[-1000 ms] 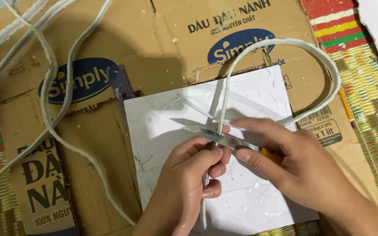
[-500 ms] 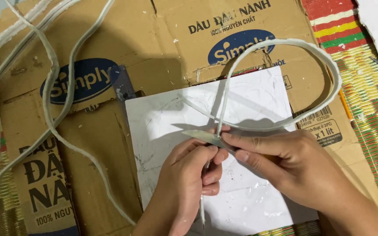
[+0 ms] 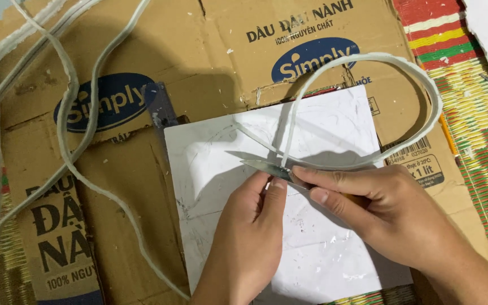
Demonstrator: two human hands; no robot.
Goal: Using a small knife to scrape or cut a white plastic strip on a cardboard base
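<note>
**Slicing a white strip over a cutting board**

The person kneels over a white board [image 3: 323, 248] laid on flattened cardboard [image 3: 199, 68], which in turn sits on a striped woven mat [image 3: 481, 113]. The right hand [image 3: 379, 209] pinches a thin blade [image 3: 266, 167] between thumb and forefinger, its point aimed left and lying nearly flat on the board. The left hand [image 3: 255, 226] has its fingertips pressed together just beside the blade, pinning the end of a white strip [image 3: 425, 85] that loops up and round to the right before coming back down to the hands. More loose strips [image 3: 69, 113] trail across the cardboard on the left, well apart from the work.

To my eye the cut goes best if the left fingertips stay behind the edge, never ahead of it, and hold the strip taut against the board so it cannot roll. The blade looks better kept low and drawn in one steady stroke, not sawn. The big loop should hang slack, since any tug on it could twist the strip under the edge. Whether the blade is already in the strip I cannot tell; the fingers hide the spot.
</note>
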